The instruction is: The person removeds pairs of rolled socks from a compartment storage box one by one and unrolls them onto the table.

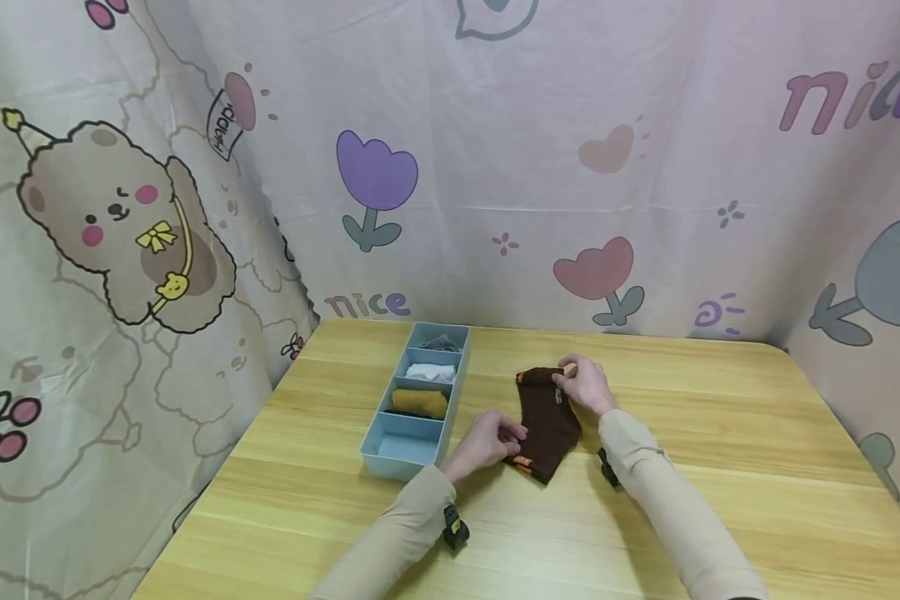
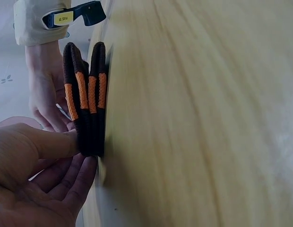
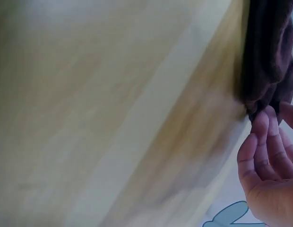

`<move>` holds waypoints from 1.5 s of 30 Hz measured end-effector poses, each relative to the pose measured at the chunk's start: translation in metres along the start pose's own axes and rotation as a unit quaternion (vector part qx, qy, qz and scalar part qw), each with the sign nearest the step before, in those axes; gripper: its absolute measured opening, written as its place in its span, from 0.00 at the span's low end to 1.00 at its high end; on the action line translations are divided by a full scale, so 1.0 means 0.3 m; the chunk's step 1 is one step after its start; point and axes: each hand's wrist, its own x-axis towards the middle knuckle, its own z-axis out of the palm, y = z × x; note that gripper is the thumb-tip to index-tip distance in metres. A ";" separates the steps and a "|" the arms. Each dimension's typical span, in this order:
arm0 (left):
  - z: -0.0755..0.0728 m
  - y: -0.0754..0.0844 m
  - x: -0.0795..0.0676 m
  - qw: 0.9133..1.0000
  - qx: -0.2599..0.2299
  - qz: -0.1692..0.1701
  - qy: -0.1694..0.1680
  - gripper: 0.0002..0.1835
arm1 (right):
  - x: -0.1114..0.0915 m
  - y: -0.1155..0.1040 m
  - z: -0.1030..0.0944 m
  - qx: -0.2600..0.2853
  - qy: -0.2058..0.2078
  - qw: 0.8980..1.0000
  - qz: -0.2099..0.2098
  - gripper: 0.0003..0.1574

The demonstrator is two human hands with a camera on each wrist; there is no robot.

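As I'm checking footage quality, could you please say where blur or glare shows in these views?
Head view: pale sheen on the near table; left wrist: table grain soft, brown socks crisper; right wrist: table heavily blurred, fingers clearer.

- Bare desk point(image 1: 742, 433) runs right of the right sleeve point(image 1: 671, 492), out to the side edge.
- Between box point(image 1: 393, 468) and socks point(image 1: 549, 433), a strip of desk lies free toward the back; nearer, the left hand point(image 1: 485, 443) blocks it.
- The right hand point(image 1: 587, 386) covers the socks' far right corner.
- The box's nearest compartment point(image 1: 403, 448) is free from above; contents occupy the other three.
- A curtain point(image 1: 480, 283) stands behind.
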 end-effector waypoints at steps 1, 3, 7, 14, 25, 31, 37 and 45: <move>0.000 0.000 0.000 1.000 0.004 0.000 0.000 0.07 | 0.001 -0.003 0.001 0.007 0.001 1.000 0.001 0.21; 0.000 -0.001 0.000 1.000 0.008 0.001 0.000 0.07 | 0.002 -0.010 0.003 0.020 0.002 1.000 0.004 0.22; -0.001 -0.003 -0.001 1.000 0.012 0.006 0.000 0.08 | 0.003 -0.019 0.011 0.050 0.005 0.999 -0.002 0.22; -0.001 -0.006 0.000 1.000 0.008 0.005 0.000 0.08 | 0.007 -0.028 0.035 0.082 -0.008 0.995 -0.064 0.20; -0.001 -0.002 -0.004 1.000 0.001 0.005 -0.003 0.07 | 0.014 -0.009 0.067 0.092 -0.029 0.986 -0.133 0.25; -0.002 -0.002 -0.003 1.000 0.004 -0.001 -0.003 0.07 | 0.013 -0.019 0.070 0.027 -0.066 0.986 -0.148 0.28; -0.002 -0.003 -0.006 1.000 0.008 0.005 0.001 0.06 | 0.000 -0.044 0.070 -0.036 -0.094 0.985 -0.140 0.31; 0.009 -0.010 -0.016 1.000 0.011 0.018 0.008 0.05 | -0.008 -0.042 0.084 -0.048 -0.106 0.984 -0.138 0.31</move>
